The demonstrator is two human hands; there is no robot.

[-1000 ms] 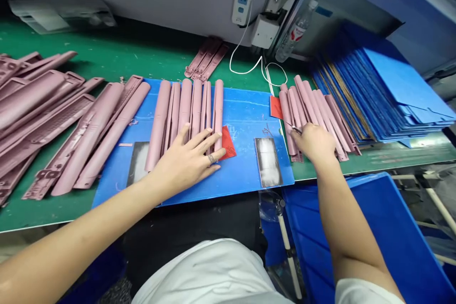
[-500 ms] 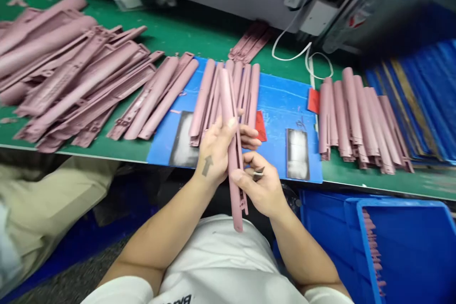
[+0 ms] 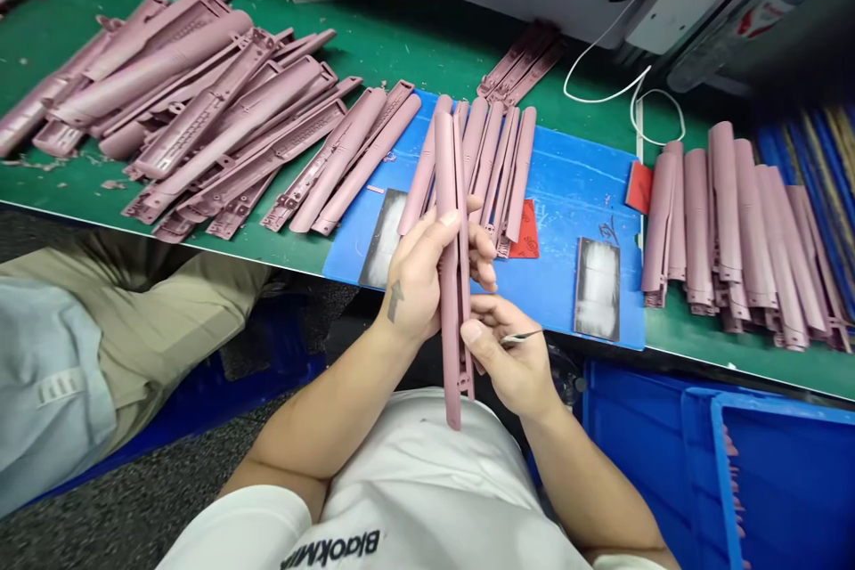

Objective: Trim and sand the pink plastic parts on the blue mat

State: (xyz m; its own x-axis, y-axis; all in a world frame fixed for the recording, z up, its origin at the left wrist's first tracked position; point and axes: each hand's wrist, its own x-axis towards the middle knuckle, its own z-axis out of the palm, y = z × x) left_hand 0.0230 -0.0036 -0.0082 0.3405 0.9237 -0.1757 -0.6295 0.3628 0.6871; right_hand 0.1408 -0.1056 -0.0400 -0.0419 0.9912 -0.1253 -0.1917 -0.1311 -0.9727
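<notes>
In the middle of the head view, a long pink plastic housing stands nearly upright before my body, its open slot turned to the right. My left hand is wrapped around its middle, thumb lying along the front. Lower down, my right hand is closed against its right edge, the thumb touching it. A small pointed metal blade sticks out to the right between the right hand's fingers; its other end is hidden. Just behind, a row of pink housings lies on a blue sheet.
A heap of pink housings covers the left of the green table. More housings are lined up on the right. Dark-and-white blocks lie on the sheet. A blue crate stands at lower right. Another person's leg is at left.
My view has shifted, so the table's things appear moved. The housing stays in my left hand and looks more upright. The blade in my right hand now points more to the right.
</notes>
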